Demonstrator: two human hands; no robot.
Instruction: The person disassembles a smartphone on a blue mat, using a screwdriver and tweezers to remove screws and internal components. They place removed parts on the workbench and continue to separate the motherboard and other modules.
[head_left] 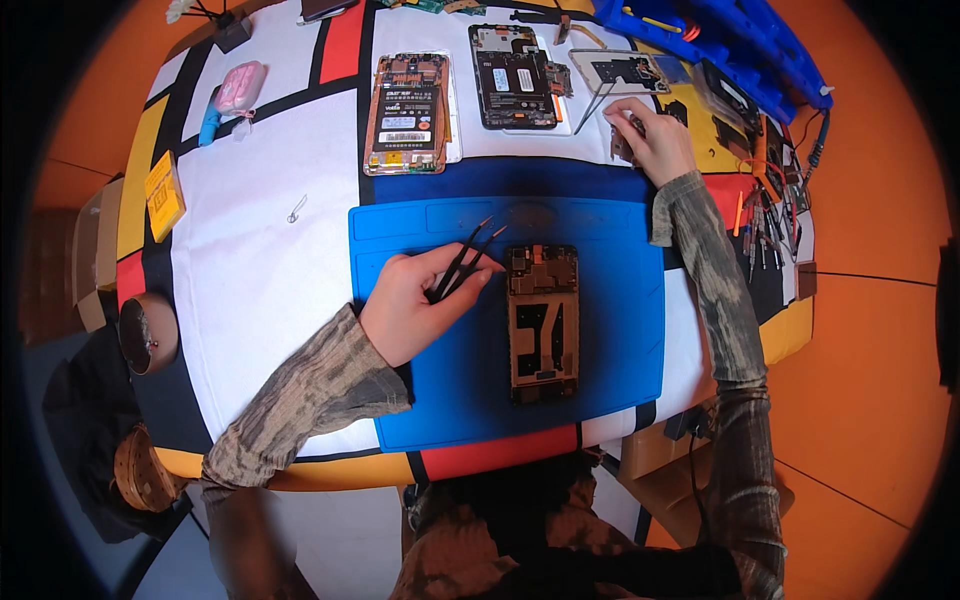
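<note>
My left hand (422,305) is closed around a pair of black tweezers (462,262), their tips apart and pointing up and away from me. Just right of it, an opened phone (543,325) without its back cover lies on the blue work mat (450,400), its circuit board at the far end. My right hand (655,140) reaches to the far right, fingers pinched over a small brownish part (621,148). What exactly they grip is too small to make out. Thin grey tweezers (593,108) lie beside those fingertips, near a pale phone frame (620,72).
Two more opened phones, one copper-coloured (408,112) and one black (513,80), lie at the back. A blue parts rack (740,50) stands far right, above several screwdrivers (768,235). On the left are a pink case (241,86), a yellow box (165,196) and a round container (148,335).
</note>
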